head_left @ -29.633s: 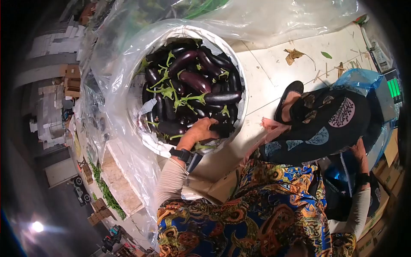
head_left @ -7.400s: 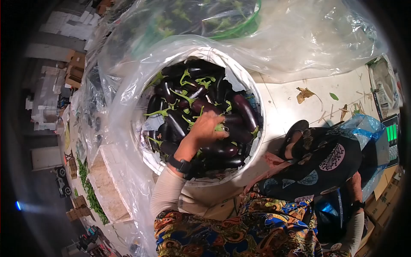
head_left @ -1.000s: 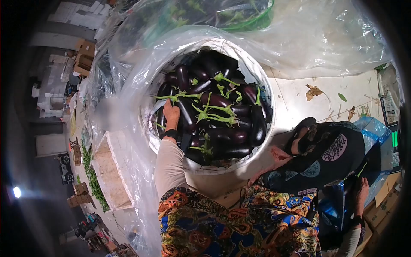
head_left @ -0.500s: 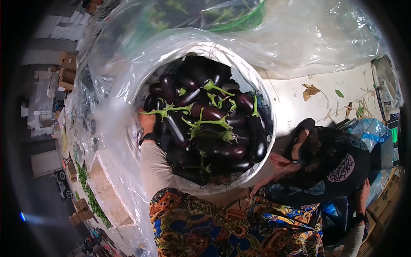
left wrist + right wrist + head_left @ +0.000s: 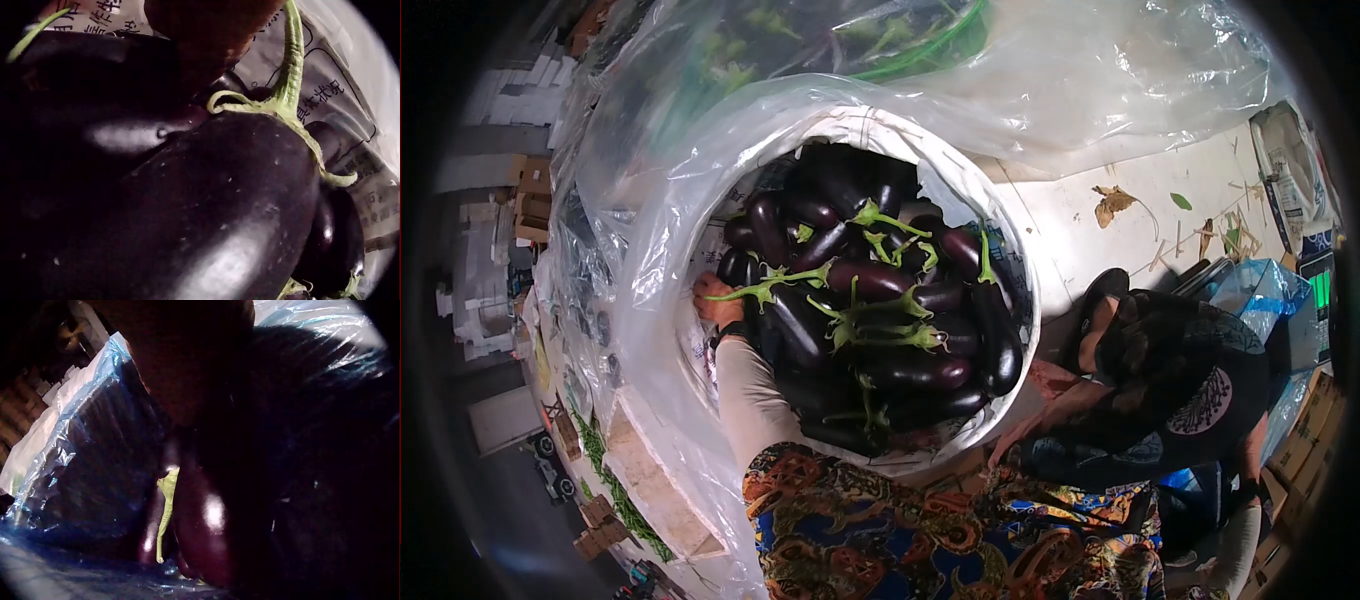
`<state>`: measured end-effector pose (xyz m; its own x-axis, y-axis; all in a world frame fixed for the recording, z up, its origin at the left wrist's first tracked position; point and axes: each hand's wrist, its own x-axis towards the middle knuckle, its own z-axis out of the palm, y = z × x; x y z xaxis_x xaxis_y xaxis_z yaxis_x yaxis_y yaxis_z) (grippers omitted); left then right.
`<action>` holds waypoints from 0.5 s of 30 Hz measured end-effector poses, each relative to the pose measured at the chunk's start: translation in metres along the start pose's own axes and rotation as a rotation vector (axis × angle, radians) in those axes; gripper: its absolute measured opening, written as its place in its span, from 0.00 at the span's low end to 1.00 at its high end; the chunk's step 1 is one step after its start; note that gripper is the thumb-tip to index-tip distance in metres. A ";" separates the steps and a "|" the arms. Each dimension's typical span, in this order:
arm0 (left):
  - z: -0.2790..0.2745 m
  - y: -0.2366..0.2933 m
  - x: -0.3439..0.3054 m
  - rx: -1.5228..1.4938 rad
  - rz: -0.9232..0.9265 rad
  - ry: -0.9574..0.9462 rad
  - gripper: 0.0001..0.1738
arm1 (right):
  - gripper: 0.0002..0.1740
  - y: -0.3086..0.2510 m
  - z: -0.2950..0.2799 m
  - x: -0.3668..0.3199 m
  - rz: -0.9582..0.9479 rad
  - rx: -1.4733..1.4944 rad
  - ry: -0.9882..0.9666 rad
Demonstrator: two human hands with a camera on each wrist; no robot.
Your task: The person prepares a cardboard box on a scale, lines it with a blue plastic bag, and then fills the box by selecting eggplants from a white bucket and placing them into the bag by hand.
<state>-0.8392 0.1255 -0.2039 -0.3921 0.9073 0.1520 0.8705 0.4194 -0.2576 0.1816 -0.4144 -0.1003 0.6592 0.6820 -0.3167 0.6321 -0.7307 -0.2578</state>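
Observation:
My left hand (image 5: 718,303) reaches down at the left inner side of a round white-lined basket (image 5: 1012,208), beside the eggplants (image 5: 870,280) piled in it. Its fingers are partly hidden. A large eggplant (image 5: 250,169) with a green stem fills much of the left wrist view, with the hand (image 5: 212,37) in shadow above it. My right hand is mostly behind the dark patterned cloth over my knee. In the right wrist view, the shadowed right hand (image 5: 187,362) is above eggplants (image 5: 203,525) inside a blue plastic bag (image 5: 87,437); its grip cannot be made out.
Clear plastic sheeting (image 5: 1100,110) lies around the basket, and covers a green-rimmed basket (image 5: 930,50) behind. A scale with a green display (image 5: 1322,290) stands at right. Dry leaves (image 5: 1112,203) litter the floor. A pale box (image 5: 662,480) and green beans (image 5: 615,475) are at left.
My left hand has moved left from over the eggplants to the basket's inner wall. The right hand has gone lower behind my knee. Over the longer span, eggplants in the basket have been rearranged.

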 end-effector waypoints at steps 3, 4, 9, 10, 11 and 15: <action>0.032 -0.011 0.006 0.029 0.099 0.031 0.33 | 0.27 -0.049 -0.010 -0.015 -0.118 -0.366 -0.078; 0.037 -0.016 0.006 0.018 0.151 0.053 0.31 | 0.27 -0.076 -0.014 -0.020 -0.170 -0.517 -0.109; -0.018 -0.027 -0.012 -0.495 0.147 0.010 0.39 | 0.26 -0.073 -0.009 -0.010 -0.152 -0.423 -0.055; -0.018 -0.041 -0.006 -0.534 0.157 0.047 0.41 | 0.25 -0.076 -0.009 -0.008 -0.205 -0.462 -0.055; -0.017 -0.052 -0.002 -0.576 0.168 0.088 0.43 | 0.25 -0.078 -0.008 -0.006 -0.258 -0.501 -0.050; -0.108 -0.038 -0.049 -0.786 0.210 0.133 0.40 | 0.25 -0.121 -0.014 -0.010 -0.228 -0.438 -0.114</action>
<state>-0.8211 0.0617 -0.0983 -0.2028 0.9322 0.2997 0.8955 0.0526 0.4420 0.1044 -0.3326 -0.0527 0.4518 0.7971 -0.4007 0.8821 -0.4662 0.0671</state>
